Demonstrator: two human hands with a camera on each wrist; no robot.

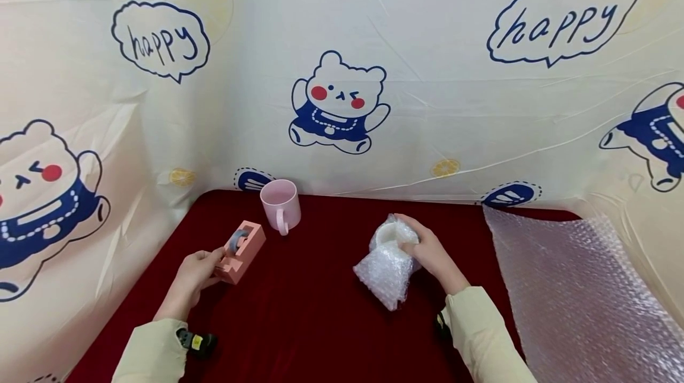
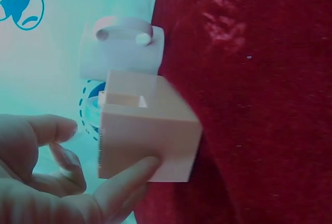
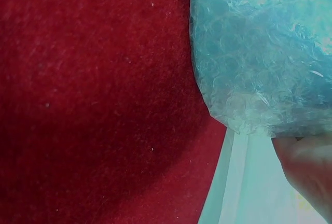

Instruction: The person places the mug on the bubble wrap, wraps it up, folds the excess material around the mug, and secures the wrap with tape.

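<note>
At the left of the head view, my left hand (image 1: 195, 276) grips the near end of a pink tape dispenser (image 1: 250, 246), which carries a small grey-blue roll. In the left wrist view one finger (image 2: 140, 169) lies against the side of the dispenser (image 2: 150, 141), while other fingers curl beside its top. A pink mug (image 1: 281, 205) stands just beyond, handle facing me. Right of centre, my right hand (image 1: 427, 249) holds a bubble-wrapped bundle (image 1: 387, 270) from its right side; a round white rim shows through at its top. The bundle (image 3: 259, 63) hides most of that hand in the right wrist view.
A large sheet of bubble wrap (image 1: 577, 288) lies along the right side of the red cloth-covered table (image 1: 310, 312). Behind and on both sides hangs a white curtain (image 1: 427, 104) printed with bears, meeting the table's back edge.
</note>
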